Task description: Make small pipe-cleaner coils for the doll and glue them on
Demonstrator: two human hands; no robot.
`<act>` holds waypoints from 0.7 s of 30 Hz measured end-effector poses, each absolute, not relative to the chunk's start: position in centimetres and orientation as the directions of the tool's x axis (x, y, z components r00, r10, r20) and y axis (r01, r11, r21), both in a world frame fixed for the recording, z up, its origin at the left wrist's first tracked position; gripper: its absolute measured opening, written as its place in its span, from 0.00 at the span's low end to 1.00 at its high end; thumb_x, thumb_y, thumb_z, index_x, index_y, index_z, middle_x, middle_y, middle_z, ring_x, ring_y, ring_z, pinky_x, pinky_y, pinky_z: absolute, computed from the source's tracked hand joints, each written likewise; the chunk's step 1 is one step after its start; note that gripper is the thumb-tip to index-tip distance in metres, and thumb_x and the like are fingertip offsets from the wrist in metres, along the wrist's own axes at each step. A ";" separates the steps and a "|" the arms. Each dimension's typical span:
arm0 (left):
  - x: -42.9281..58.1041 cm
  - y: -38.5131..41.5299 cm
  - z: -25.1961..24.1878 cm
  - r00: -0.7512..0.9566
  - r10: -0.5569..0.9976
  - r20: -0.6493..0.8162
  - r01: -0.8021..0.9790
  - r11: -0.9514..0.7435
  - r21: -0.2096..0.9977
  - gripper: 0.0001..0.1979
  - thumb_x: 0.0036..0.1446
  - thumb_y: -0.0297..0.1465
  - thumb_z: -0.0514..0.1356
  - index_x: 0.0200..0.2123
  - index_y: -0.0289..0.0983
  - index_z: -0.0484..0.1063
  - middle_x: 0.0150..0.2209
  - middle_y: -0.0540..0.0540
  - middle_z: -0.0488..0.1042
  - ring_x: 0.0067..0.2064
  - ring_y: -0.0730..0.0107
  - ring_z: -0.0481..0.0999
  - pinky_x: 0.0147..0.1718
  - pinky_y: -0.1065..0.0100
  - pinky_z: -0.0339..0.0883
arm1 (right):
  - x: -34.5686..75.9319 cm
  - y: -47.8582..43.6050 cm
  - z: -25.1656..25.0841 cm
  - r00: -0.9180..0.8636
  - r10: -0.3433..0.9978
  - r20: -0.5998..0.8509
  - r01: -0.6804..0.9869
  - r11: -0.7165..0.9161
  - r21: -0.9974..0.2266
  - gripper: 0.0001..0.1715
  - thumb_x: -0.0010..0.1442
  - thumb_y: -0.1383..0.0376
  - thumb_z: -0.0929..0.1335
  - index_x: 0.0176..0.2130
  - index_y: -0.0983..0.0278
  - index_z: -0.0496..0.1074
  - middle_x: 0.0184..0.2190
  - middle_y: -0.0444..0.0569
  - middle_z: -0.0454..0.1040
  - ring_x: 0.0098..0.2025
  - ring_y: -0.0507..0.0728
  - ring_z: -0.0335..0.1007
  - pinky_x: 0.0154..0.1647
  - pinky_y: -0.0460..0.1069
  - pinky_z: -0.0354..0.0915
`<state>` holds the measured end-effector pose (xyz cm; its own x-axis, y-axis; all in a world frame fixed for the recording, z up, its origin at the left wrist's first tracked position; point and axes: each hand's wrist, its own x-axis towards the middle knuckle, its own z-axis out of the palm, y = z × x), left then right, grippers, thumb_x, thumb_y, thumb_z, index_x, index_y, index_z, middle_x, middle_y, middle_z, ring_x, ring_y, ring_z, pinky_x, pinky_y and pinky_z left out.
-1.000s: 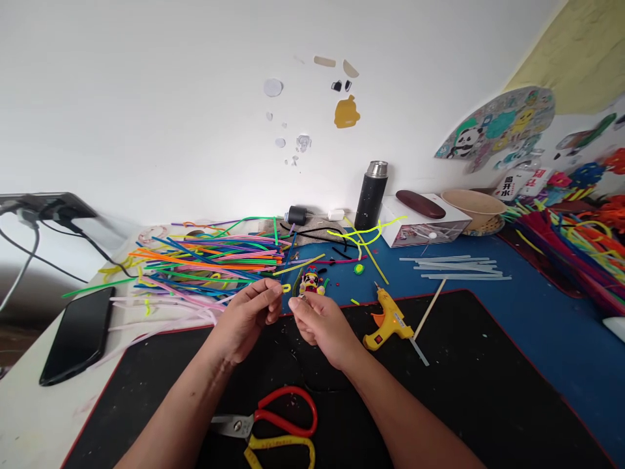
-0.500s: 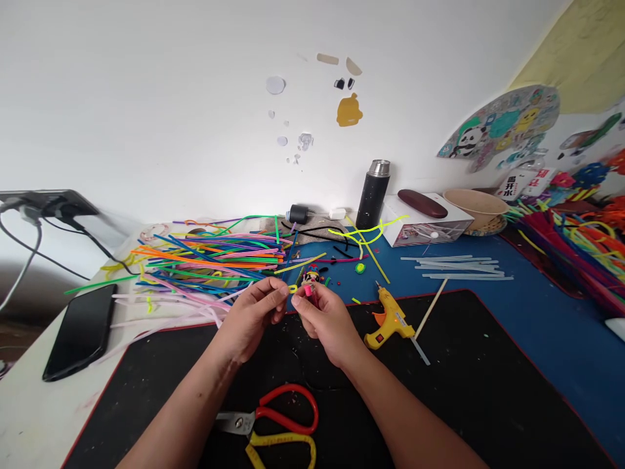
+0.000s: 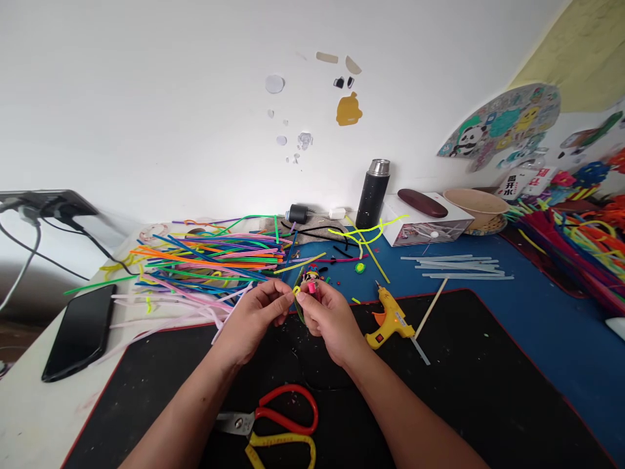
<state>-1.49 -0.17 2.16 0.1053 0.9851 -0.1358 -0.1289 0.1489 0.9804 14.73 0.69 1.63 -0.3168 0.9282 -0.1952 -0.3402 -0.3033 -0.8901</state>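
My left hand (image 3: pixel 256 319) and my right hand (image 3: pixel 328 318) meet over the far edge of a black mat (image 3: pixel 463 384). Both are pinched around a small colourful figure (image 3: pixel 310 283) made of pipe cleaners, with pink, yellow and green parts. My left fingertips grip a small yellow loop at its side. My right fingers hold the figure's body from the right. A big heap of coloured pipe cleaners (image 3: pixel 205 260) lies just beyond my left hand.
Red-handled scissors (image 3: pixel 273 417) lie near me on the mat. A yellow glue gun (image 3: pixel 388 319) and glue sticks (image 3: pixel 459 267) sit to the right. A phone (image 3: pixel 78 332) is at the left, a black flask (image 3: pixel 371 193) and white box (image 3: pixel 424 221) at the back.
My hands have drawn closer together. The right hand rose from the mat to the figure, and both now pinch it.
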 end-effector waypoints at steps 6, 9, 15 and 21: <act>-1.8 -0.3 2.0 0.190 0.974 -0.121 -0.063 0.135 0.989 0.18 0.57 0.46 0.73 0.36 0.38 0.77 0.28 0.51 0.71 0.28 0.71 0.66 0.29 0.69 0.62 | 15.0 0.8 2.0 -0.313 0.928 -0.205 -0.337 -0.310 -0.889 0.21 0.57 0.51 0.75 0.36 0.61 0.66 0.17 0.30 0.53 0.17 0.45 0.40 0.18 0.44 0.37; -1.9 -0.2 2.0 0.195 0.973 -0.127 -0.058 0.141 0.988 0.16 0.59 0.45 0.72 0.38 0.39 0.78 0.30 0.51 0.72 0.30 0.70 0.67 0.30 0.69 0.64 | 15.1 0.7 2.3 -0.306 0.930 -0.202 -0.344 -0.306 -0.888 0.20 0.57 0.52 0.75 0.36 0.61 0.66 0.18 0.30 0.53 0.18 0.45 0.41 0.18 0.44 0.37; -1.9 -0.3 1.9 0.166 0.979 -0.122 -0.063 0.134 0.989 0.16 0.58 0.45 0.73 0.37 0.38 0.78 0.28 0.51 0.71 0.29 0.70 0.67 0.29 0.69 0.63 | 15.0 0.6 2.2 -0.327 0.922 -0.208 -0.340 -0.320 -0.884 0.20 0.57 0.52 0.75 0.36 0.61 0.67 0.18 0.30 0.52 0.18 0.45 0.40 0.18 0.44 0.37; -1.9 -0.3 1.8 0.157 0.981 -0.115 -0.080 0.129 0.988 0.15 0.59 0.44 0.73 0.36 0.39 0.78 0.28 0.51 0.72 0.30 0.70 0.68 0.30 0.69 0.63 | 15.0 0.6 2.1 -0.339 0.917 -0.211 -0.336 -0.328 -0.883 0.20 0.57 0.52 0.76 0.36 0.60 0.66 0.18 0.30 0.53 0.18 0.45 0.41 0.19 0.44 0.37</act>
